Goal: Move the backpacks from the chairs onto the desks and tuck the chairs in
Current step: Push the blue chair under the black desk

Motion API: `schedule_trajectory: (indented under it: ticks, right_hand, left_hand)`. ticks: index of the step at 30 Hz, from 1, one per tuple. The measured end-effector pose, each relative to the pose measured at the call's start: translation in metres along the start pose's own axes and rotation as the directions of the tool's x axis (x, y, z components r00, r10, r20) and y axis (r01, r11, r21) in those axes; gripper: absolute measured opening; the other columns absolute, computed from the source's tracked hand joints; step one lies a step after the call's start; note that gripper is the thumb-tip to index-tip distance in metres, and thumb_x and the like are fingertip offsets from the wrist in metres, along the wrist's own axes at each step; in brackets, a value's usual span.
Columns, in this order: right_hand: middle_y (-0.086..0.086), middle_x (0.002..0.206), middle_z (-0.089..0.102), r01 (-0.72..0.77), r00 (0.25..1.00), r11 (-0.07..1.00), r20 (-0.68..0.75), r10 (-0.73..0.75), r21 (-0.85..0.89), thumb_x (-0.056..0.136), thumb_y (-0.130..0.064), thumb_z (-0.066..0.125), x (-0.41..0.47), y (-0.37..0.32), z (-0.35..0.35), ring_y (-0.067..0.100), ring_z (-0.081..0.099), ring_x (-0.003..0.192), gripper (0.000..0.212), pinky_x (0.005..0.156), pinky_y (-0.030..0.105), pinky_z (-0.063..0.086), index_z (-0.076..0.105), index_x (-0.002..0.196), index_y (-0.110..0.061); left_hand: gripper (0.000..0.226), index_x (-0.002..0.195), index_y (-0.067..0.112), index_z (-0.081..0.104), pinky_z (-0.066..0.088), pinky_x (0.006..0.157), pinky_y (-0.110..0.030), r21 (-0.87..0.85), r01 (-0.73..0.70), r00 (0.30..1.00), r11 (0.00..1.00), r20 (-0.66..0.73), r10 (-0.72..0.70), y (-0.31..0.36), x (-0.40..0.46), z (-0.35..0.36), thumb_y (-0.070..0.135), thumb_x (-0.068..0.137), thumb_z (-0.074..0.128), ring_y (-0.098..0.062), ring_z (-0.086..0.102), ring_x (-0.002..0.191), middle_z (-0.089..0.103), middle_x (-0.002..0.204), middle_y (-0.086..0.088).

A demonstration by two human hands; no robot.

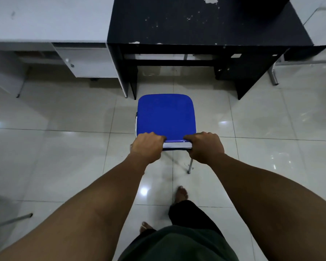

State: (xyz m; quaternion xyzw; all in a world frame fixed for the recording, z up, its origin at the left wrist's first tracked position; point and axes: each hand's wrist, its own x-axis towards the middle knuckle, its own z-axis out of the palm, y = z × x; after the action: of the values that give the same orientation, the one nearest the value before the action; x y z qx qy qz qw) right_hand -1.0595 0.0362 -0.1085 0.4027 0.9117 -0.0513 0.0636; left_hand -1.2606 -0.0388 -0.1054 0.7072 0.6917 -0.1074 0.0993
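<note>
A blue chair [165,113] with chrome legs stands on the tiled floor just in front of the black desk [196,25]. Its seat holds nothing. My left hand [147,146] grips the left end of the chair's backrest top and my right hand [205,146] grips the right end. The chair's front edge sits level with the desk's legs, at the mouth of the knee space. A dark shape [267,6] rests on the desk's far right corner, cut off by the frame; I cannot tell what it is.
A white desk [45,19] with a drawer unit [87,63] adjoins the black desk on the left. Metal legs [274,76] show at the right and another metal leg [11,220] at the lower left. My bare feet [181,194] stand behind the chair.
</note>
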Motion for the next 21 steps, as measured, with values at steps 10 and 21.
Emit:
schedule_trajectory:
  ticks: [10,21]
  right_hand:
    - [-0.005,0.086,0.073,0.043,0.999,0.998,-0.033,-0.042,0.035,0.086,-0.044,0.061,0.082,0.047,-0.01,0.024,0.067,0.072,0.028,0.061,0.028,0.046,0.068,0.111,-0.033]
    - [-0.007,0.076,0.067,0.032,0.999,0.997,-0.01,-0.031,0.075,0.085,-0.044,0.056,0.17,0.086,-0.023,0.019,0.057,0.062,0.027,0.057,0.026,0.041,0.066,0.106,-0.032]
  left_hand:
    - [0.034,0.117,0.033,0.059,0.055,0.069,-0.034,-0.04,0.07,0.997,0.997,-0.006,-0.071,-0.022,0.08,-0.024,0.023,0.084,0.06,-0.023,0.065,0.079,0.068,0.093,0.002]
    - [0.042,0.123,0.037,0.058,0.05,0.069,-0.032,-0.028,0.194,0.981,0.981,-0.009,-0.194,-0.046,0.165,-0.053,0.022,0.085,0.063,-0.02,0.063,0.083,0.067,0.096,0.003]
